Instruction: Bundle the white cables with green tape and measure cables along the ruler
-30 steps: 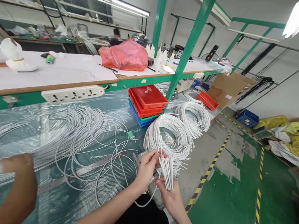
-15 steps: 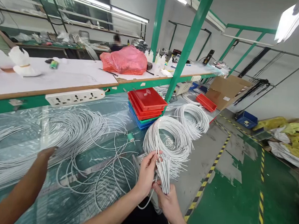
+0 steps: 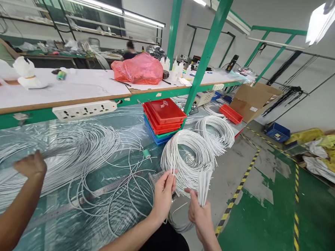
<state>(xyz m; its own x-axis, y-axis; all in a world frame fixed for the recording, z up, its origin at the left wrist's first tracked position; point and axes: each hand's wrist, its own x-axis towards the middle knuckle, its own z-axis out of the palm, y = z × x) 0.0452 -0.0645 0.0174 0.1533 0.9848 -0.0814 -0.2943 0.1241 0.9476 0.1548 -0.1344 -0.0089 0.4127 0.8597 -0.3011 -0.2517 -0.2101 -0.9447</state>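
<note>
Between the thumb and fingers of my left hand (image 3: 163, 194) are a couple of white cable ends (image 3: 172, 170), held upright in front of a large coil of white cables (image 3: 192, 156). My right hand (image 3: 201, 215) is closed around a bundle of white cables (image 3: 204, 187), whose ends stick up above the fist; its index finger points left toward my left hand. The two hands are apart, near the table's front edge. Below them, a loop of cable (image 3: 179, 223) hangs by my lap.
At left, another person's hand (image 3: 32, 165) is over a spread of white cables (image 3: 82, 147). Stacked red and blue trays (image 3: 165, 116) stand behind the coils. A green roll (image 3: 146, 153) and a long ruler (image 3: 108, 188) lie on the plastic-covered table. A green post (image 3: 207, 56) rises behind.
My right hand has moved right with its cable bundle, away from my left hand, which dropped slightly. The other person's hand has moved left and up across the cables.
</note>
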